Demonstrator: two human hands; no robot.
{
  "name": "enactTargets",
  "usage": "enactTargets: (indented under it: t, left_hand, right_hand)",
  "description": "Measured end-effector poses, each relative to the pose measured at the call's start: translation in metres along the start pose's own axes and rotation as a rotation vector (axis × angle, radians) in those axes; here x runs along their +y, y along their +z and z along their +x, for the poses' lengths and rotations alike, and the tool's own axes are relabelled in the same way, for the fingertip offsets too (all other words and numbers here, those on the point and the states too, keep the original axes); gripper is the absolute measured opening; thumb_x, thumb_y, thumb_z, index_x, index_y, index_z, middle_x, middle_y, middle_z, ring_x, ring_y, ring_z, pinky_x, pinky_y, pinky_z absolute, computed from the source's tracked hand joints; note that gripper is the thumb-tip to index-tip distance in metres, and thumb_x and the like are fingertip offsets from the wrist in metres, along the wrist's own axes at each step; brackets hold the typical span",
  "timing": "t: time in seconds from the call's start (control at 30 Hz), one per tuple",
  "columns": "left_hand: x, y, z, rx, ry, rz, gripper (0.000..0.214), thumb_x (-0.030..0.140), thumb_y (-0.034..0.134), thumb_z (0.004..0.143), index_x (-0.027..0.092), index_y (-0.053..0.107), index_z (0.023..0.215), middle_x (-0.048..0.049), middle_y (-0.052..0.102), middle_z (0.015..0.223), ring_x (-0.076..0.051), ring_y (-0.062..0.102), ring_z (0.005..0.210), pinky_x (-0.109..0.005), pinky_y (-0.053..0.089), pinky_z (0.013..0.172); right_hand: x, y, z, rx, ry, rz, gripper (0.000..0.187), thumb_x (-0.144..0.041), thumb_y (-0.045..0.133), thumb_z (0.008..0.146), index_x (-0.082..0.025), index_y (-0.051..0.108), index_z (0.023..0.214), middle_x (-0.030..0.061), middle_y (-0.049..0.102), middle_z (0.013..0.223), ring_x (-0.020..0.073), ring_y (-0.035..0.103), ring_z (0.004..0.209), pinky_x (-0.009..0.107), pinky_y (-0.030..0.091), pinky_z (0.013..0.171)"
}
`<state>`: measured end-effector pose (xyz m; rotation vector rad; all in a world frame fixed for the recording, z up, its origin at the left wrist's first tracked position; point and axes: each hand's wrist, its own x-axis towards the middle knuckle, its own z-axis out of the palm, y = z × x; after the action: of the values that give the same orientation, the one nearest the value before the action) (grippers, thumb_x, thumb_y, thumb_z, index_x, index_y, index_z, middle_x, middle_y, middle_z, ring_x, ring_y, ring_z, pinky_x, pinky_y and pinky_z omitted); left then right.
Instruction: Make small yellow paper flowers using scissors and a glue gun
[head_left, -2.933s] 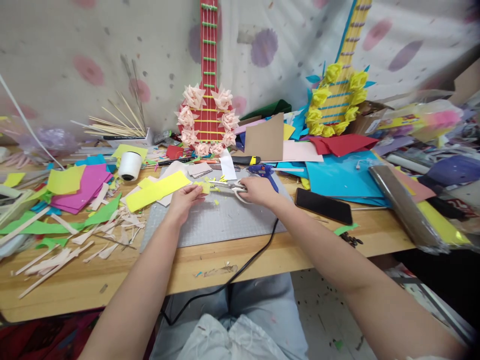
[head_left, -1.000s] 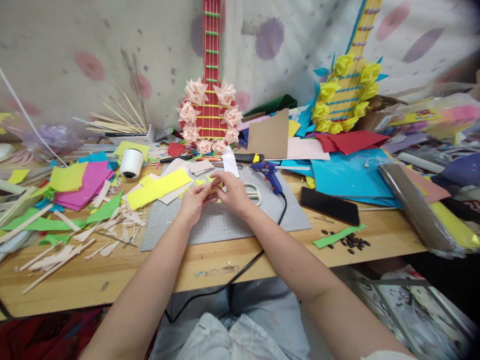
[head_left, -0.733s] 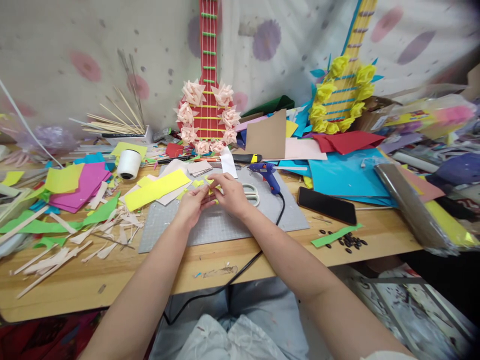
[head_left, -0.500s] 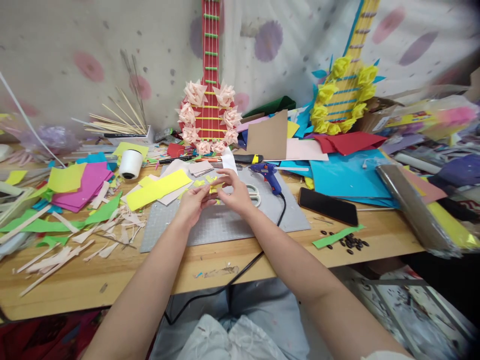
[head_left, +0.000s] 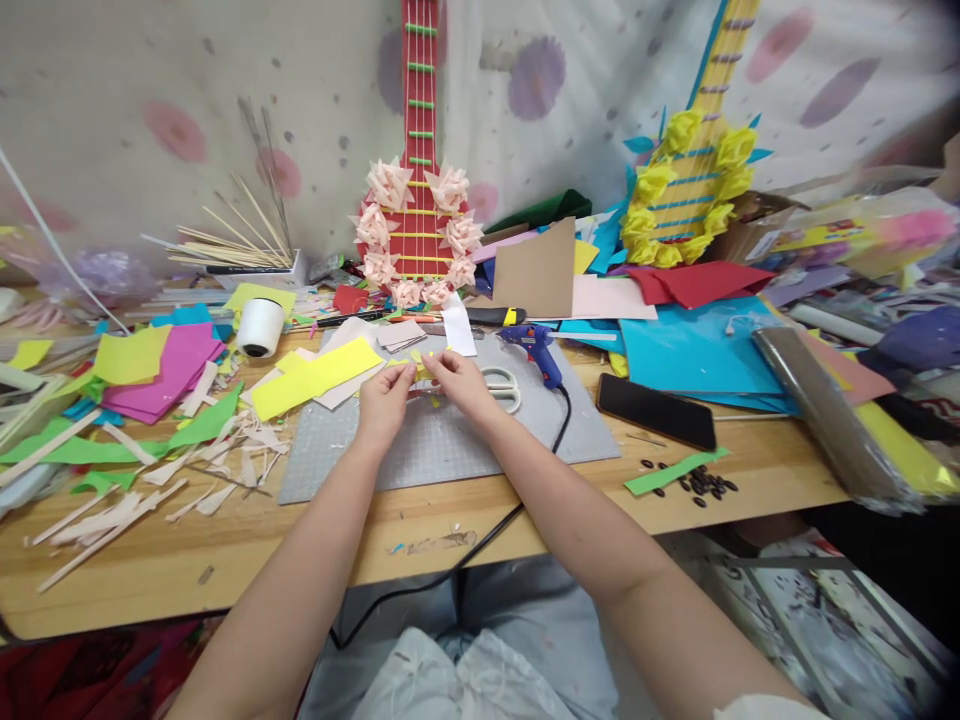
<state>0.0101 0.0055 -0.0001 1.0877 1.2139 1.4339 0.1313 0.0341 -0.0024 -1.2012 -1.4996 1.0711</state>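
Note:
Over the grey cutting mat (head_left: 450, 445) my left hand (head_left: 384, 402) and my right hand (head_left: 457, 381) meet, fingers pinched together on a small yellow paper piece (head_left: 421, 368). The piece is mostly hidden between the fingertips. Scissors (head_left: 504, 385) with white handles lie on the mat just right of my right hand. A blue glue gun (head_left: 534, 347) rests behind them, its black cord running off the table's front edge. A long yellow paper strip (head_left: 315, 378) lies left of my left hand.
A red paper guitar (head_left: 414, 215) with pink flowers and a blue one with yellow flowers (head_left: 686, 190) lean on the back wall. A black phone (head_left: 654, 411), a white thread spool (head_left: 259, 328), bamboo sticks (head_left: 232, 245), coloured sheets and paper scraps crowd the wooden table (head_left: 420, 530).
My right hand let go of the scissors, which now lie on the mat, and joined my left hand on the yellow piece. Both hands have since shifted slightly away from me.

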Motion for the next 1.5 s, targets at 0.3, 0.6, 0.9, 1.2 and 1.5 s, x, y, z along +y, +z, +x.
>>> enactTargets:
  t: [0.3, 0.6, 0.9, 1.2, 1.5]
  left_hand:
    - [0.001, 0.003, 0.0, 0.015, -0.058, -0.041, 0.037, 0.044, 0.07, 0.056, 0.013, 0.068, 0.077, -0.003, 0.066, 0.077, -0.015, 0.059, 0.072, -0.03, 0.051, 0.068]
    - [0.001, 0.006, -0.001, 0.08, -0.013, -0.022, 0.032, 0.041, 0.067, 0.06, 0.014, 0.069, 0.077, -0.0033, 0.066, 0.079, -0.014, 0.06, 0.072, -0.029, 0.051, 0.069]
    - [-0.001, 0.005, 0.0, 0.062, -0.007, -0.016, 0.032, 0.041, 0.067, 0.061, 0.014, 0.069, 0.078, -0.0039, 0.067, 0.082, -0.014, 0.06, 0.076, -0.028, 0.052, 0.069]
    - [-0.004, 0.006, 0.001, 0.08, 0.028, 0.031, 0.028, 0.039, 0.065, 0.063, 0.014, 0.069, 0.077, -0.0023, 0.067, 0.076, -0.014, 0.059, 0.069, -0.028, 0.05, 0.069]
    - [-0.004, 0.005, 0.004, 0.138, -0.004, -0.071, 0.029, 0.038, 0.071, 0.056, 0.014, 0.069, 0.072, -0.0021, 0.065, 0.072, -0.011, 0.057, 0.065, -0.027, 0.049, 0.068]
  right_hand:
    - [0.004, 0.0, 0.006, 0.01, -0.029, -0.02, 0.026, -0.044, 0.056, 0.07, -0.018, 0.053, 0.065, -0.0025, 0.052, 0.061, 0.0098, 0.046, 0.058, 0.023, 0.04, 0.055]
    - [-0.004, 0.002, 0.003, -0.019, 0.048, 0.137, 0.028, -0.045, 0.06, 0.066, -0.018, 0.05, 0.068, -0.0034, 0.052, 0.063, 0.0087, 0.049, 0.057, 0.023, 0.045, 0.053]
    - [-0.002, 0.001, 0.004, 0.0, -0.013, 0.1, 0.017, -0.033, 0.061, 0.066, -0.018, 0.055, 0.068, -0.002, 0.057, 0.066, 0.0096, 0.051, 0.06, 0.025, 0.045, 0.06]
    - [-0.003, 0.001, 0.003, 0.019, 0.005, 0.184, 0.024, -0.037, 0.066, 0.061, -0.017, 0.055, 0.068, -0.0013, 0.057, 0.065, 0.0105, 0.052, 0.06, 0.026, 0.043, 0.062]
    - [-0.003, 0.005, 0.0, 0.002, -0.049, 0.228, 0.018, -0.033, 0.062, 0.062, -0.016, 0.058, 0.069, -0.002, 0.059, 0.065, 0.0089, 0.051, 0.059, 0.023, 0.041, 0.059]
